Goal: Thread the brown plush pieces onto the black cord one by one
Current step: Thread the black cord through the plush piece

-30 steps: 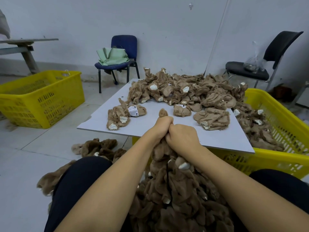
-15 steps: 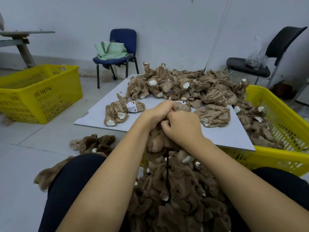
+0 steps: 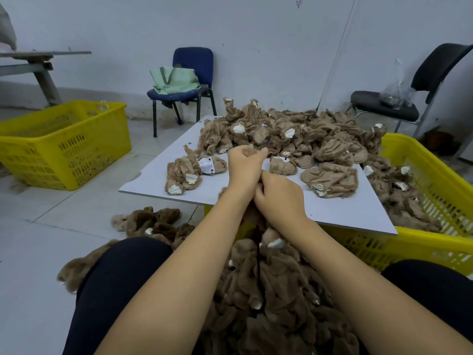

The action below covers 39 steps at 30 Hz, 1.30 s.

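Brown plush pieces [image 3: 268, 129] lie heaped on the far part of the white board [image 3: 345, 211], with a few loose ones nearer you; a long bunch already strung [image 3: 271, 290] hangs down into your lap. They look soft, light and floppy, so expect them to fold and cling; pinch each by a firm edge near its white tag rather than by the fluff. Your left hand [image 3: 243, 167] is raised with fingers curled, pinching something pale at its tips; what exactly, you cannot tell. Your right hand [image 3: 279, 198] grips the top of the strung bunch, where the black cord [image 3: 259, 262] runs down. A yellow crate [image 3: 422, 244] sits under the board; another crate [image 3: 64, 147] stands far left; fallen plush [image 3: 151, 221] lies on the floor near your left knee.
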### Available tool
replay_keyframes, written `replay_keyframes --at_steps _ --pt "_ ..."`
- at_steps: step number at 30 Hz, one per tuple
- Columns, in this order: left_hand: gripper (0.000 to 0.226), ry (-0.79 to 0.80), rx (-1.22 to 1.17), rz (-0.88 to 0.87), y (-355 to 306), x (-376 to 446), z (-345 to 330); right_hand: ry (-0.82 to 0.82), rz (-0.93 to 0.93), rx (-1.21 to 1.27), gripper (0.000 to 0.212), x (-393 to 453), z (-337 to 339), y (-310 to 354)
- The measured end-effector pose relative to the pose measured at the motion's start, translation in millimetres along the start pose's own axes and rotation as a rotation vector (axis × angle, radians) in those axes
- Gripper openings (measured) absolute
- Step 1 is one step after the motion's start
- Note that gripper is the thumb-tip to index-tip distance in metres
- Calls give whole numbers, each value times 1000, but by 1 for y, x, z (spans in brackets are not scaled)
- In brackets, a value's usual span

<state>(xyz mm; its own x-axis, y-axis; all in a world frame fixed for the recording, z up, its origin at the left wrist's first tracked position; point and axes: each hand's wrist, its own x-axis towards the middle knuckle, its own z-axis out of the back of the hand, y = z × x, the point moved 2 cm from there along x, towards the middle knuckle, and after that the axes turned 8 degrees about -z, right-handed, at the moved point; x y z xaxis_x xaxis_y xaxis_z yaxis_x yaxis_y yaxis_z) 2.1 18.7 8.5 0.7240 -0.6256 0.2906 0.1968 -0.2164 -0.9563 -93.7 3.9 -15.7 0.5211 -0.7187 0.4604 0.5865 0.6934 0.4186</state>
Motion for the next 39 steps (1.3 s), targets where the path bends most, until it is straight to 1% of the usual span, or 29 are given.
replay_keyframes --at_steps 1,2,3,4,5,7,9,11,13,16,17,18,19,20,22,23,24,25,27,28,29,30,31,33,34,35,37,38,39 --pt "55 -7 -83 24 -7 3 0 -22 7 0 31 3 5 3" --pt "46 8 -148 90 -10 6 0 -31 16 -19 31 6 8 5" --pt "32 35 -198 166 -9 8 0 -28 23 -49 33 9 10 6" --pt "25 71 -214 233 -6 8 -1 -12 22 -80 34 9 9 6" --pt "28 112 -195 271 0 6 -2 17 13 -103 33 7 5 4" --pt "41 152 -5 282 17 2 -6 98 -31 -113 27 1 -8 -5" --pt "34 138 185 266 29 -3 -6 194 -94 -72 21 -8 -19 -14" --pt "25 143 200 273 33 -10 -4 202 -107 -44 22 -14 -24 -18" --pt "27 143 127 178 30 -10 -1 168 -53 -82 25 -14 -23 -16" --pt "51 113 -5 -122 8 -7 -2 17 40 -78 33 -7 -5 -8" --pt "55 127 -12 -188 2 -7 -4 -41 53 -52 33 -6 2 -8" --pt "56 151 2 -215 -1 -8 -6 -67 59 -50 32 -5 6 -9" --pt "55 156 27 -202 3 -8 -8 -45 58 -80 31 -6 5 -11" --pt "52 143 57 -133 13 -10 -8 27 42 -124 29 -10 -1 -14" --pt "33 102 76 120 39 -19 -4 182 -32 -157 22 -23 -21 -18" --pt "25 100 83 211 49 -23 -2 208 -58 -157 21 -27 -27 -19" --pt "24 101 87 222 53 -25 -1 198 -60 -151 22 -29 -29 -20" --pt "28 99 83 171 50 -23 -1 162 -34 -142 23 -27 -28 -19" --pt "42 75 96 -67 33 -17 -2 61 43 -93 25 -22 -19 -17" --pt "44 82 129 -176 24 -15 -3 0 67 -40 25 -18 -12 -18" --pt "44 75 168 -242 18 -14 -5 -58 68 21 25 -16 -5 -20" --pt "42 64 209 -269 19 -13 -8 -84 61 39 25 -15 -2 -23" --pt "38 70 241 -225 24 -13 -9 -50 53 1 25 -16 -4 -24" --pt "26 96 232 22 43 -17 -4 121 9 -98 23 -24 -21 -25" --pt "17 106 237 147 52 -19 0 182 -21 -100 23 -28 -31 -25" --pt "9 131 256 226 57 -19 2 198 -40 -83 24 -29 -36 -25" --pt "13 181 259 272 49 -12 2 157 -15 -56 25 -25 -33 -20" --pt "12 184 230 258 39 -8 0 111 33 -40 25 -22 -26 -18" --pt "21 187 193 231 28 -3 -4 45 78 -2 23 -17 -16 -17"
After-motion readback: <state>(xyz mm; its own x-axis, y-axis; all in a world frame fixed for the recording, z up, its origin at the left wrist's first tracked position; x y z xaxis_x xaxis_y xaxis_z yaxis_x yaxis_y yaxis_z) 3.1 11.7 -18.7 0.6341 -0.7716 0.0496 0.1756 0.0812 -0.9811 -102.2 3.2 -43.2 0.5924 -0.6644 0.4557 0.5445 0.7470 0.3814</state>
